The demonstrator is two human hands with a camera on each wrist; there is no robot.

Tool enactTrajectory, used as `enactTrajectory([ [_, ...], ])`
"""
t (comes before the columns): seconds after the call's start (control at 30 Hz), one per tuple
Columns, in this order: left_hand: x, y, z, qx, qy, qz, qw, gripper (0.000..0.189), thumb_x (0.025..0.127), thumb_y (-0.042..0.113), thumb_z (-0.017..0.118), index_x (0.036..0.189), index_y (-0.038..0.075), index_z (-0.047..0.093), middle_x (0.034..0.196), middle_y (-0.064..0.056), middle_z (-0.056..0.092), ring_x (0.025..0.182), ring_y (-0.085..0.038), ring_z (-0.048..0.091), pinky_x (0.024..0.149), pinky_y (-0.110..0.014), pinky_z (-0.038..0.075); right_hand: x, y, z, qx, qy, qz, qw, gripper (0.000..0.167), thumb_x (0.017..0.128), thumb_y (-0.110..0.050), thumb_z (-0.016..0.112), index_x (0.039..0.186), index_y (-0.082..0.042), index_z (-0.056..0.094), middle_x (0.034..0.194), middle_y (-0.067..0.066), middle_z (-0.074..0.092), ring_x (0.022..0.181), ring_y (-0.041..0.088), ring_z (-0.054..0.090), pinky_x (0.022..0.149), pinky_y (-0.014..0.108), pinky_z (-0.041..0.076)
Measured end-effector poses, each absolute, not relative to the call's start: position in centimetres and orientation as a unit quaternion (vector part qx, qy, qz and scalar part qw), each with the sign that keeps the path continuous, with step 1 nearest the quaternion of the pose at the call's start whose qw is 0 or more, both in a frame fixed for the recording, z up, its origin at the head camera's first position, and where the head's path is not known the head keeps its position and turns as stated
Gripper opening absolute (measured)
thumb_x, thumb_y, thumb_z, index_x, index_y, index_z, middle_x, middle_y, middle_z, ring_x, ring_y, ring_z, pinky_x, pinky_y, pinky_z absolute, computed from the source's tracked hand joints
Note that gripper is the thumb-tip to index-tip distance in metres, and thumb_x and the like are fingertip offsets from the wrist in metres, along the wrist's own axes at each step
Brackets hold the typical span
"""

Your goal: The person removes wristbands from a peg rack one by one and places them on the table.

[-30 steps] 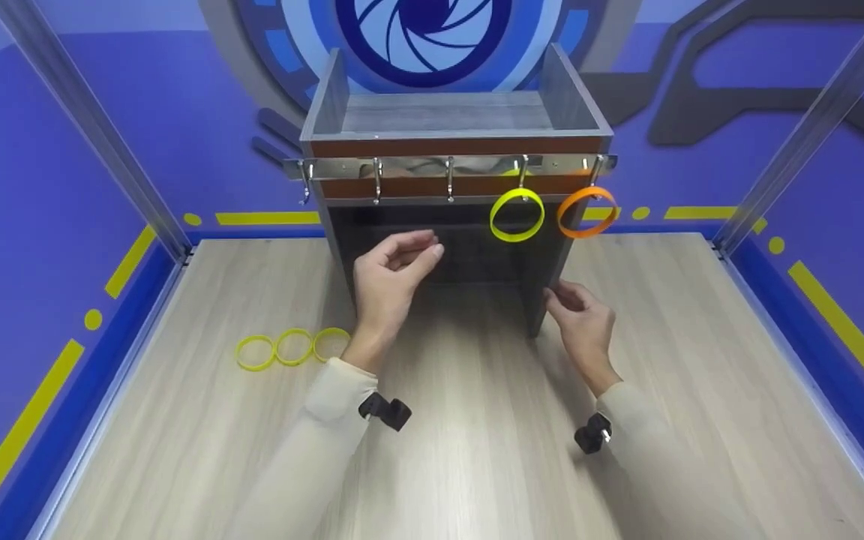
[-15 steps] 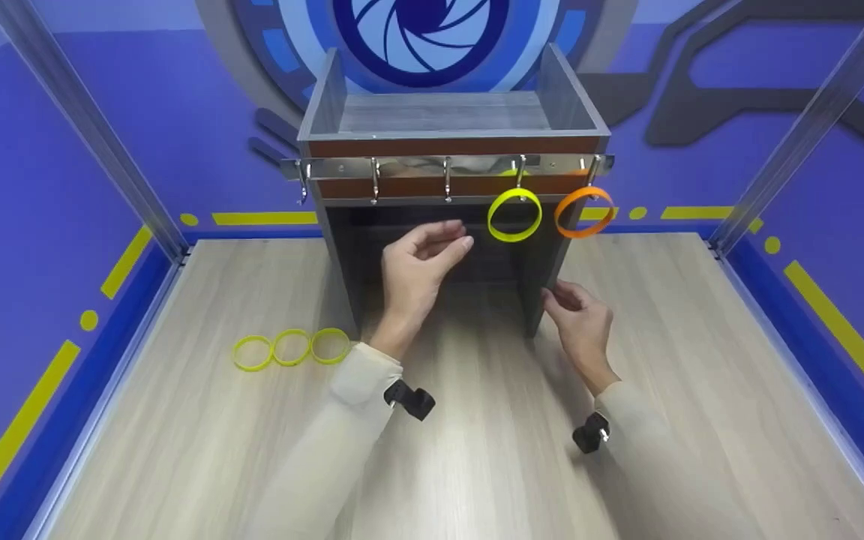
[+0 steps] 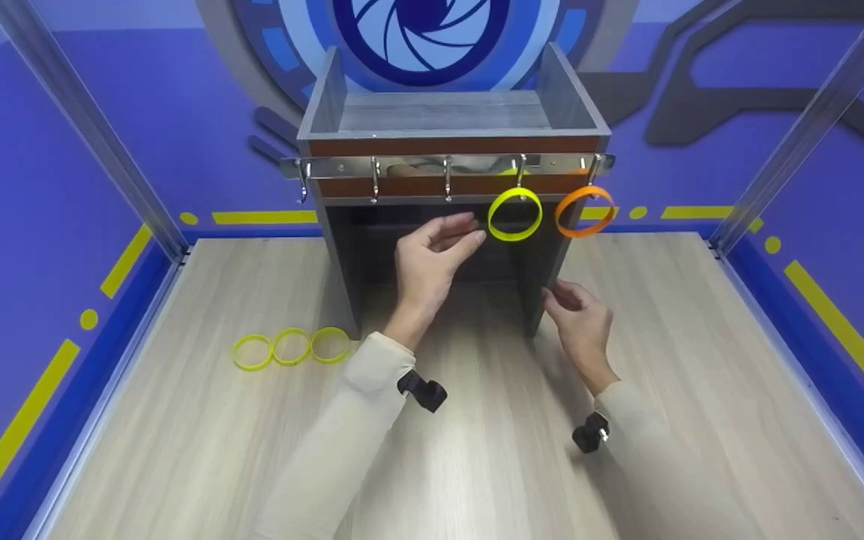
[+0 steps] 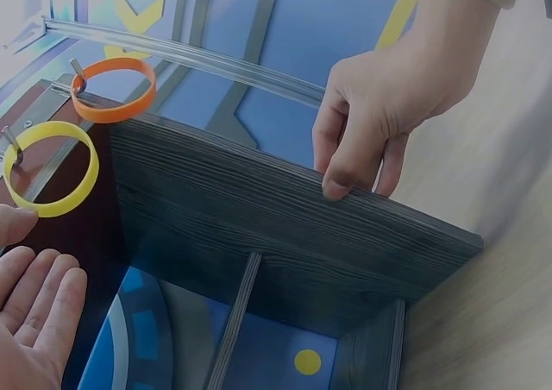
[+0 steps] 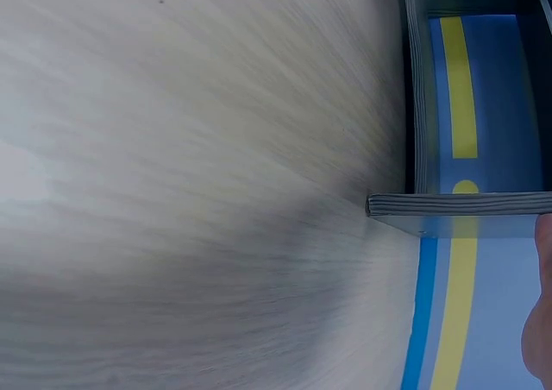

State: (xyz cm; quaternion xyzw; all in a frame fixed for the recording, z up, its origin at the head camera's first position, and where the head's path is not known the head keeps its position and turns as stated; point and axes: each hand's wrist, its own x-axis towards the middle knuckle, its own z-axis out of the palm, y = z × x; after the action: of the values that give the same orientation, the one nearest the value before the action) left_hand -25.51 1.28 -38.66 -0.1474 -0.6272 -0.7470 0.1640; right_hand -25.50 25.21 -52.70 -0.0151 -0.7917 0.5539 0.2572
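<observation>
My left hand (image 3: 430,259) is just left of a yellow ring (image 3: 493,225), which hangs from a hook on a metal hook rail (image 3: 409,166). In the left wrist view the fingers (image 4: 53,308) look nearly straight. The thumb is close to the lower edge of the yellow ring (image 4: 95,179); whether it touches I cannot tell. An orange ring (image 3: 586,232) hangs on the rightmost hook. My right hand (image 3: 584,319) pinches the front edge of the right side panel of a grey shelf unit (image 4: 293,204), thumb on the edge, fingers on the outer side.
Several hooks run along the rail; the three to the left carry no ring. On the wooden tabletop (image 3: 469,450), left of the shelf unit, lie three yellow rings (image 3: 273,351) in a row. Blue printed walls (image 3: 102,112) with metal posts stand around.
My left hand has moved right and slightly up, toward the hanging yellow ring. The right hand keeps its place on the side panel. The rings stay where they were.
</observation>
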Motion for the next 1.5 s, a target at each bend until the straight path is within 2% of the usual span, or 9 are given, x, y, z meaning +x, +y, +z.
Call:
enactTrajectory([
  [0.33,-25.5,2.3,-38.5,-0.156,-0.619,-0.753,0.156,0.027,0.086,-0.003,0.086,0.111,-0.006,0.078,0.103,-0.012,0.08,0.093,-0.022,0.078,0.087,-0.037,0.066,-25.5,25.3,-52.9,-0.001,-0.787,0.554,0.27,0.018,0.094,-0.005,0.08,0.111,0.0,0.08,0.102,0.014,0.08,0.087,0.003,0.073,0.076,0.012,0.059],
  [0.63,-25.4,3.0,-38.2,-0.154,-0.629,-0.743,0.17,0.024,0.086,0.0,0.088,0.108,-0.005,0.079,0.101,-0.009,0.08,0.089,-0.019,0.077,0.083,-0.036,0.066,-25.4,25.2,-52.9,0.001,-0.79,0.552,0.268,0.019,0.094,-0.004,0.081,0.112,0.001,0.08,0.103,0.013,0.08,0.088,0.002,0.073,0.076,0.014,0.06],
  [0.9,-25.2,3.1,-37.6,-0.153,-0.59,-0.774,0.171,0.021,0.085,-0.005,0.087,0.103,-0.009,0.077,0.096,-0.012,0.079,0.082,-0.019,0.075,0.079,-0.039,0.068,-25.5,25.2,-52.8,-0.004,-0.791,0.552,0.264,0.018,0.094,-0.003,0.08,0.111,0.0,0.08,0.103,0.012,0.08,0.088,0.004,0.073,0.076,0.014,0.06],
  [1.27,-24.8,3.2,-36.9,-0.153,-0.568,-0.79,0.17,0.021,0.085,-0.004,0.087,0.104,-0.008,0.077,0.097,-0.013,0.078,0.084,-0.021,0.076,0.081,-0.041,0.068,-25.4,25.2,-52.8,-0.003,-0.79,0.551,0.268,0.018,0.094,-0.005,0.081,0.111,0.001,0.08,0.103,0.012,0.08,0.088,0.006,0.073,0.076,0.014,0.059],
  [1.5,-24.3,3.0,-36.5,-0.157,-0.559,-0.795,0.173,0.022,0.085,-0.004,0.087,0.104,-0.008,0.077,0.098,-0.013,0.079,0.083,-0.022,0.076,0.081,-0.042,0.068,-25.2,25.1,-52.9,-0.004,-0.794,0.545,0.27,0.019,0.094,-0.008,0.081,0.112,-0.001,0.08,0.104,0.01,0.08,0.088,0.002,0.072,0.077,0.013,0.059],
])
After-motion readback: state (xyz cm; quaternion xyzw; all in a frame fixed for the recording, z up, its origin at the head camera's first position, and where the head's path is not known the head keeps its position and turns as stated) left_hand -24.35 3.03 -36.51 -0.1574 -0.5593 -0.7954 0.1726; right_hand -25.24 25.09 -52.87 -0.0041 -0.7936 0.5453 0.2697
